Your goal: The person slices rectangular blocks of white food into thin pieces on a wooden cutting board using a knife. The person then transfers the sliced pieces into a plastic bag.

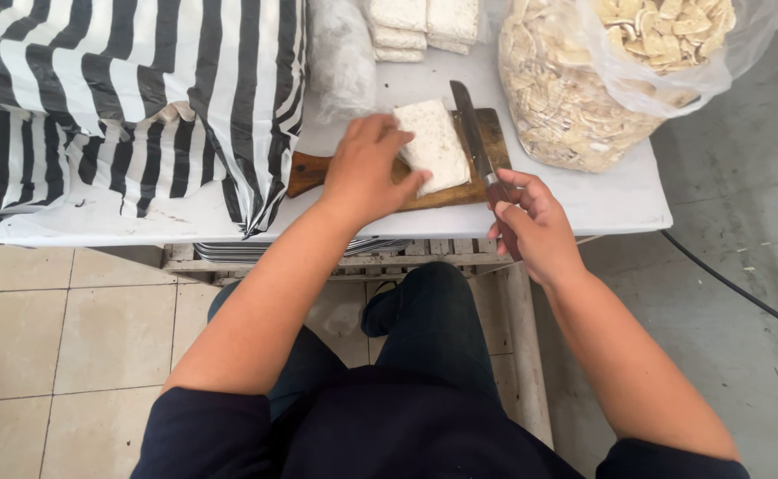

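Note:
A pale rectangular block (433,140), like tempeh, lies on a brown wooden cutting board (486,133) at the white table's near edge. My left hand (367,168) rests on the block's near left end and holds it down. My right hand (535,226) grips the handle of a long knife (470,124). Its blade lies along the block's right side, pointing away from me.
Black-and-white striped plastic bags (132,80) fill the table's left half. A big clear bag of pale sliced chips (575,89) stands at the right. More pale blocks (424,22) are stacked at the back. Metal trays (247,251) sit under the table (619,195). A black cable (734,284) crosses the floor.

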